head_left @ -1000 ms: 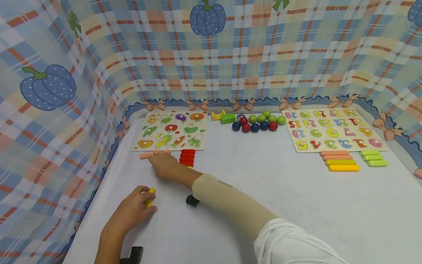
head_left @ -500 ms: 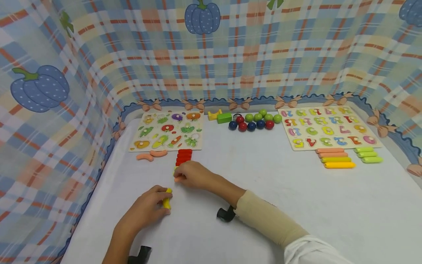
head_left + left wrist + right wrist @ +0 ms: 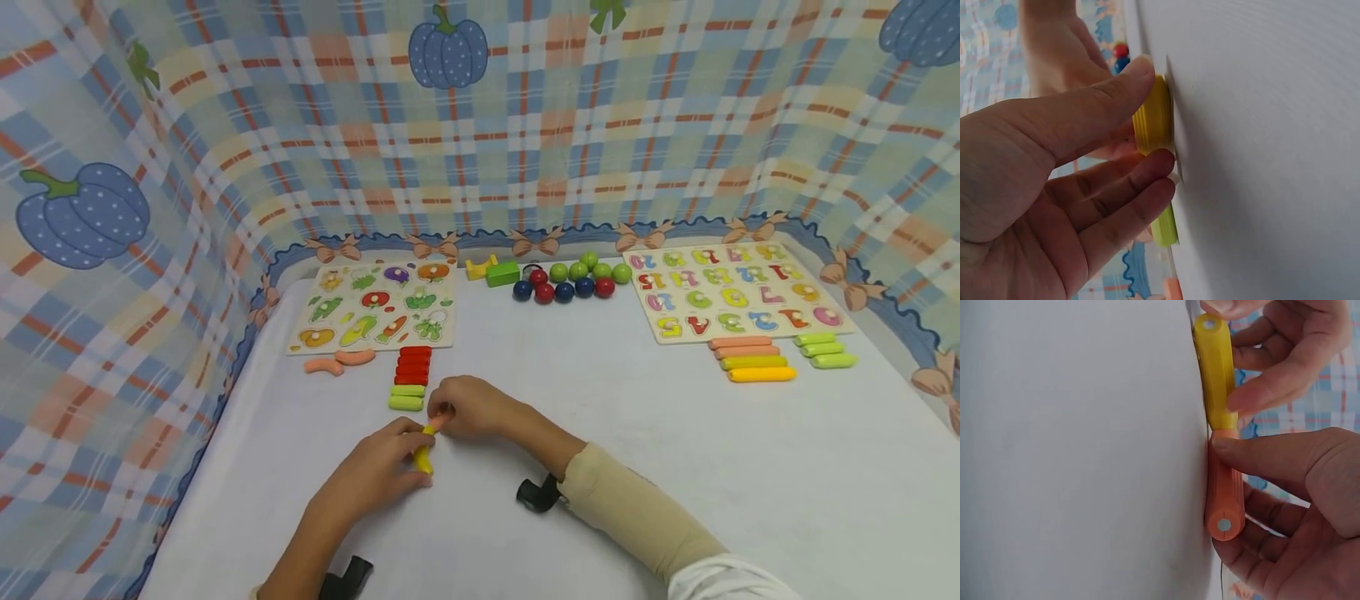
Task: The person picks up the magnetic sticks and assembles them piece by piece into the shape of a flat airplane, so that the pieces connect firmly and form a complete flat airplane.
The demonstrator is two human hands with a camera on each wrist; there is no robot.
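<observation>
Right now, both hands are gripping something: the left hand [image 3: 372, 468] pinches a yellow stick [image 3: 1216, 381] between thumb and fingers, and the right hand [image 3: 474, 407] pinches an orange stick [image 3: 1225, 481] the same way. The two sticks meet end to end at the tabletop [image 3: 600, 392], each showing a small silvery spot on its outer end.

Just beyond the hands, two light green sticks [image 3: 406, 403] lie parallel, with a row of red sticks [image 3: 413, 367] behind them. To their left are two curved orange sticks [image 3: 323, 366], near the front edge of the vegetable puzzle [image 3: 337, 342]. Red, blue and green balls [image 3: 578, 271] cluster at the back beside a green block [image 3: 502, 274]. Farther right, orange, yellow and light green sticks [image 3: 762, 375] lie in front of the number puzzle [image 3: 810, 327]. Plaid cloth [image 3: 637, 125] hangs behind everything.
</observation>
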